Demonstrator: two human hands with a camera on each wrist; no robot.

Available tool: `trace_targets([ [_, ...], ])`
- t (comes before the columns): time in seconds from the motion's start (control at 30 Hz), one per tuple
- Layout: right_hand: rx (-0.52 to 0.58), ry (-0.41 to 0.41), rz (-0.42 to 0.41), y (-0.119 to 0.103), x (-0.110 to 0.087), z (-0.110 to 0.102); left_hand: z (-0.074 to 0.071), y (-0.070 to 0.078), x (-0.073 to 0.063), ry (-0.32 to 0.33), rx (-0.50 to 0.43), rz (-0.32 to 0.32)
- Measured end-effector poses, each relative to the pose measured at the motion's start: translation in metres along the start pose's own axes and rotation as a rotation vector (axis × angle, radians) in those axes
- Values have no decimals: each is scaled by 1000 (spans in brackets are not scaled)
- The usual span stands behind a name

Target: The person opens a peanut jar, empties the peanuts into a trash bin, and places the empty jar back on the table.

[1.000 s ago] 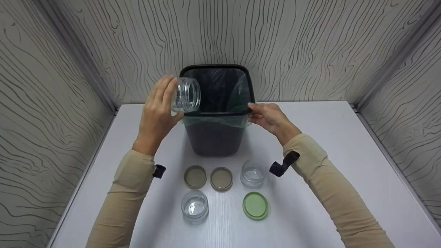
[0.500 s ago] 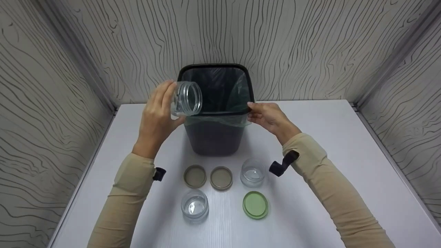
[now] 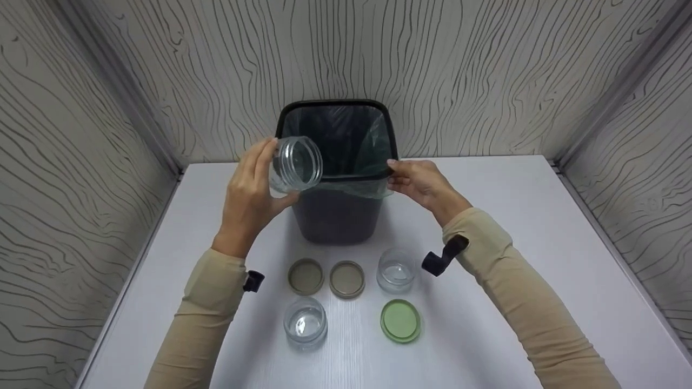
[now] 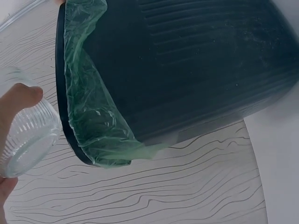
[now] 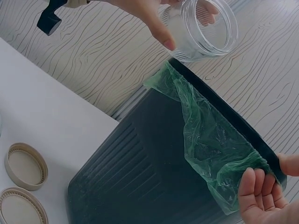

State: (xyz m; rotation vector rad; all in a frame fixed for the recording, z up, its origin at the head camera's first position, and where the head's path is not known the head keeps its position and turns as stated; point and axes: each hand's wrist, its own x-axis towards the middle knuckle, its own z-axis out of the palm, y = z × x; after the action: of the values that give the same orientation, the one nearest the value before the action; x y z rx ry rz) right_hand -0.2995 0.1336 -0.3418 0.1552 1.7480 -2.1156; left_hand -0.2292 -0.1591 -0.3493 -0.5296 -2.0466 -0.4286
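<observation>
A clear glass jar (image 3: 296,165) lies tipped on its side in my left hand (image 3: 250,189), its open mouth facing right at the bin's front left rim. Fingers curl over the top and the thumb supports it from below; the right wrist view shows the jar (image 5: 198,30) with nothing visible inside. My right hand (image 3: 424,185) pinches the front right corner of the dark bin's rim (image 3: 346,178), over the green bin liner (image 3: 357,189). In the right wrist view its fingers (image 5: 259,189) curl against the folded-over liner (image 5: 210,144).
On the white table (image 3: 486,227) before the bin lie two beige lids (image 3: 306,276) and a green lid (image 3: 400,321). One open glass jar (image 3: 305,322) stands at front left, another jar (image 3: 396,270) at right. A wood-patterned wall (image 3: 346,48) rises behind the bin.
My left hand has lowered and come slightly toward me and to the right with the jar, whose mouth now turns more toward the camera. The right hand keeps its place on the rim.
</observation>
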Motion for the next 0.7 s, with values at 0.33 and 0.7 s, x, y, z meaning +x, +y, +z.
trace_targets([
  [0.33,15,-3,1,0,1,0,-2,6,-3,22,-59,-46],
  [0.7,-2,-7,2,0,0,-1,-3,15,-10,48,-109,-62],
])
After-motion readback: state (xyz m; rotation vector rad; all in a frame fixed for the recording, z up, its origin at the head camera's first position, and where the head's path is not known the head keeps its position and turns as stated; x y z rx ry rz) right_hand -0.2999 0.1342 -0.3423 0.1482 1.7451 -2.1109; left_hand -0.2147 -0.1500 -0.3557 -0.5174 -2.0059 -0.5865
